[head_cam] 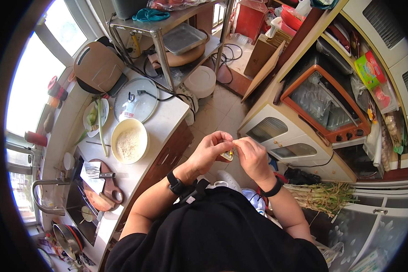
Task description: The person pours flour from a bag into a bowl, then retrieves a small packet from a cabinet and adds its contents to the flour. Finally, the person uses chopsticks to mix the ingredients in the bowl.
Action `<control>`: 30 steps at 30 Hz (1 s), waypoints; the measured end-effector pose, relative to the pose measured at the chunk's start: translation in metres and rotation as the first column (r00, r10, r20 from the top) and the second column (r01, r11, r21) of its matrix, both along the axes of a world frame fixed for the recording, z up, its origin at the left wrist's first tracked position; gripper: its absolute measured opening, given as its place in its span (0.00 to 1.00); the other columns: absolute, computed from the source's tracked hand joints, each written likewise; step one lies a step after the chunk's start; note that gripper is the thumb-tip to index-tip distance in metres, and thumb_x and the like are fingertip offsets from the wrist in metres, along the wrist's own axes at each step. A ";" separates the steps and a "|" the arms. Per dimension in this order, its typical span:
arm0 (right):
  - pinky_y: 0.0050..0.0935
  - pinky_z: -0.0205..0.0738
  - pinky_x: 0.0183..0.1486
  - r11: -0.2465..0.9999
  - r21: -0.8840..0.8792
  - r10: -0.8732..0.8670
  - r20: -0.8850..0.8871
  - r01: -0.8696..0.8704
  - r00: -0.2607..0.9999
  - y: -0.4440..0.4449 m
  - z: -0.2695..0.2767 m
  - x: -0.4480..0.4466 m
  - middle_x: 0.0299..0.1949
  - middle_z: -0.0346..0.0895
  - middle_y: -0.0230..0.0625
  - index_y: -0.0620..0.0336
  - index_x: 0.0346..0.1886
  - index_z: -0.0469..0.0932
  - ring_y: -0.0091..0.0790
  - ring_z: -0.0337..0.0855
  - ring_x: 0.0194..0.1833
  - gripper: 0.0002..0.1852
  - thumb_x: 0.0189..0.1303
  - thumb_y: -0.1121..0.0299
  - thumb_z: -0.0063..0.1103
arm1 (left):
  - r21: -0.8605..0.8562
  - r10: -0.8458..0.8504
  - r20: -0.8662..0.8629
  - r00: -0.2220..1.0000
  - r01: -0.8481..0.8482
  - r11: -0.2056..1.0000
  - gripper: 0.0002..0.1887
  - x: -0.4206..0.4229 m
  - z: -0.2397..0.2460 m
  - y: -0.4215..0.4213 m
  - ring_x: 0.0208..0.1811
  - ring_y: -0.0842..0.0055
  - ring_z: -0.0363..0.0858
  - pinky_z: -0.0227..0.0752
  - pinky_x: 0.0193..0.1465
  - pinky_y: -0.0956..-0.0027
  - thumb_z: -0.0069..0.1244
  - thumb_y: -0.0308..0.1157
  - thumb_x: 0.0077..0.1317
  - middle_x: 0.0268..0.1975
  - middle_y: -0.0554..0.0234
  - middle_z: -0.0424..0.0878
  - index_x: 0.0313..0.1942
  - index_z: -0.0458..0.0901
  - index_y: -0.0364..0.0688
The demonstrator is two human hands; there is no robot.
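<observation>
My left hand (pixel 209 151) is closed on a small filled dumpling wrapper (pixel 227 155), with yellow and dark filling showing at its open edge. The fingertips of my right hand (pixel 251 154) pinch near the wrapper's upper edge, close to my left thumb; whether they grip the dough is partly hidden. Both hands are raised over the floor, in front of my body. On the counter to the left stands a pale yellow bowl (pixel 146 142) holding a floury, off-white mass (pixel 128 144).
Left along the counter are a glass lid (pixel 141 97), a plate of vegetables (pixel 104 112), a round wooden board (pixel 112 188) with a cleaver (pixel 93 175), and a sink (pixel 76 216). A metal shelf (pixel 163 54) stands ahead. An orange-framed oven (pixel 326 102) is at right.
</observation>
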State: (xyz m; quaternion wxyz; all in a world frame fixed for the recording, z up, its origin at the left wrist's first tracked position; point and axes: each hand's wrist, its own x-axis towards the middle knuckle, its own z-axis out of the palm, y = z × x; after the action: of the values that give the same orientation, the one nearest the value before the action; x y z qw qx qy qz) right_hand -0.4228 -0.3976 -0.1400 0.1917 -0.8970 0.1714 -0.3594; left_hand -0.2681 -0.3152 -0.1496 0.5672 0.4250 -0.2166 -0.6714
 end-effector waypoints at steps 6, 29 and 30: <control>0.34 0.76 0.31 0.998 -0.050 -0.039 0.149 0.047 0.988 0.001 -0.004 0.003 0.32 0.77 0.38 0.62 0.41 0.76 0.41 0.81 0.32 0.15 0.50 0.85 0.61 | 0.016 0.093 -0.034 0.995 -0.092 0.996 0.16 -0.018 0.015 0.002 0.43 0.81 0.79 0.79 0.49 0.69 0.46 0.41 0.74 0.42 0.68 0.81 0.52 0.78 0.38; 0.33 0.75 0.31 0.997 -0.047 -0.053 0.229 0.066 0.972 0.010 0.005 -0.002 0.31 0.77 0.40 0.62 0.37 0.79 0.41 0.80 0.30 0.08 0.54 0.82 0.63 | -0.004 0.269 -0.135 0.953 -0.273 0.962 0.09 -0.002 -0.013 -0.019 0.35 0.82 0.73 0.71 0.47 0.71 0.44 0.37 0.74 0.33 0.71 0.74 0.39 0.75 0.43; 0.33 0.75 0.30 0.996 -0.047 -0.059 0.205 0.070 0.977 0.011 0.004 -0.003 0.31 0.76 0.39 0.62 0.38 0.78 0.41 0.79 0.30 0.09 0.53 0.82 0.64 | -0.032 0.294 -0.143 0.945 -0.301 0.953 0.09 0.000 -0.017 -0.021 0.35 0.82 0.72 0.71 0.46 0.71 0.45 0.37 0.74 0.32 0.71 0.73 0.38 0.75 0.42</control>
State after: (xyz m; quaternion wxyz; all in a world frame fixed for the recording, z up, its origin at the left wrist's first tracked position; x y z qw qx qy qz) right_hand -0.4258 -0.3869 -0.1360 0.1722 -0.8544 0.1700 -0.4598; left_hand -0.2678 -0.3362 -0.1665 0.6865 0.3908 -0.1285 -0.5996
